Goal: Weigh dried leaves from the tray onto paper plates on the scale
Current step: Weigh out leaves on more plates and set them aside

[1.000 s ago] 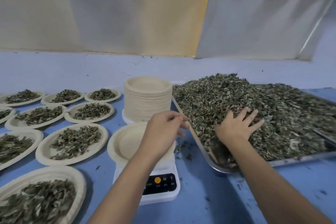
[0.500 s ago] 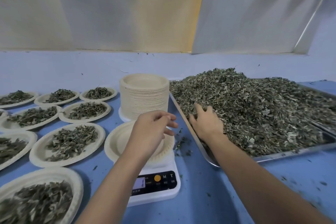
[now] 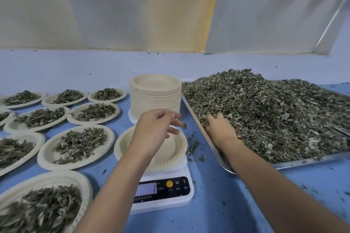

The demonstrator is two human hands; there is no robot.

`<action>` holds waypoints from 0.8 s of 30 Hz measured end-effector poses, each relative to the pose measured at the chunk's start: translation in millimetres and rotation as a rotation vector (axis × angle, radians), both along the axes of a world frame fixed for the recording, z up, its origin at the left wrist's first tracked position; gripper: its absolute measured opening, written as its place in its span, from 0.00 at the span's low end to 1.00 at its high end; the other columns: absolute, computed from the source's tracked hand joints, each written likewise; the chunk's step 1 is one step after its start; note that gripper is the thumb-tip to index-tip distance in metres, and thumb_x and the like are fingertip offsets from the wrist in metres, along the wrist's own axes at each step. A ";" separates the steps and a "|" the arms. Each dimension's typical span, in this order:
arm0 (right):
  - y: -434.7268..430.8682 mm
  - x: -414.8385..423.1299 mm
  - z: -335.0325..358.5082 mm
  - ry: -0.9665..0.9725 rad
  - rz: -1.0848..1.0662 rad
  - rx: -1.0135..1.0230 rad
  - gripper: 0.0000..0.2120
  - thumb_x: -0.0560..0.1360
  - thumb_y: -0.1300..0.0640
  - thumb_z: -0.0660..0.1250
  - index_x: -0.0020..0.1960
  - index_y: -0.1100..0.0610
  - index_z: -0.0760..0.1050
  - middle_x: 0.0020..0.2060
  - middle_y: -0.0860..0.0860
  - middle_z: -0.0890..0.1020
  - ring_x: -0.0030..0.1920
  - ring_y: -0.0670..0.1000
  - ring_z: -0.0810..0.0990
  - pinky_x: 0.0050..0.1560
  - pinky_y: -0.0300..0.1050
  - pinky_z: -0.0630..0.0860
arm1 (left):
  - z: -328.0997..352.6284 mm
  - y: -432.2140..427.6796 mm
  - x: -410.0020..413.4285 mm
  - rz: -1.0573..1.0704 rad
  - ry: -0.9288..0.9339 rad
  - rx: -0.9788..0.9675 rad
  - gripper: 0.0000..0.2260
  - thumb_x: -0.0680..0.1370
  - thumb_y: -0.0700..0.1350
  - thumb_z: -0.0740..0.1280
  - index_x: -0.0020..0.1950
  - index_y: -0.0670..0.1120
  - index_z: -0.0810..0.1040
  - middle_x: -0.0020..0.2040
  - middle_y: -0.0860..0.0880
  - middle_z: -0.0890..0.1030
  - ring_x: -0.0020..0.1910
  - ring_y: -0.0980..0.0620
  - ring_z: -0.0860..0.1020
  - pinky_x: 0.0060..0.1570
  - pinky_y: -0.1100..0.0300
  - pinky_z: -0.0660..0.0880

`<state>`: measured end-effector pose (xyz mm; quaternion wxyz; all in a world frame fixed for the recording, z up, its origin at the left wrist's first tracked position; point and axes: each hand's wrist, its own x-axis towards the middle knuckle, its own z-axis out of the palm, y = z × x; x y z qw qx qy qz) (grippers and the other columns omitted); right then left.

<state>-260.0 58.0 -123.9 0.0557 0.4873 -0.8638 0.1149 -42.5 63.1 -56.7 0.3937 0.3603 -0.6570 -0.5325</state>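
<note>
Dried leaves point(image 3: 265, 115) partly bury right hand point(image 3: 220, 128); left hand point(image 3: 153, 128) hovers over plate point(image 3: 121, 145).

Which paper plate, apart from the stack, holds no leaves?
The plate on the white scale, beneath the left hand; the laid-out plates all carry leaf piles.

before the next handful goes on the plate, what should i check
1. Paper plate seated on the scale, visible part empty: ok.
2. Display zeroed: lit, but the digits are unreadable, cannot tell.
3. Right hand has a handful: its fingers are buried in the dried leaves by the near left edge of the tray, cannot tell.
4. Drop path clear: left hand hovers over the plate, holding nothing, not ok.
5. Table between scale and tray clean: loose leaf bits lie there, not ok.
</note>
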 end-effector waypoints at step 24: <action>-12.1 123.2 65.2 -0.796 0.372 -0.711 0.08 0.80 0.57 0.59 0.57 0.55 0.74 0.51 0.51 0.80 0.48 0.49 0.76 0.46 0.42 0.68 | 1.1 -30.6 45.1 0.359 0.307 0.248 0.09 0.80 0.40 0.59 0.48 0.44 0.79 0.41 0.50 0.82 0.38 0.55 0.78 0.39 0.63 0.71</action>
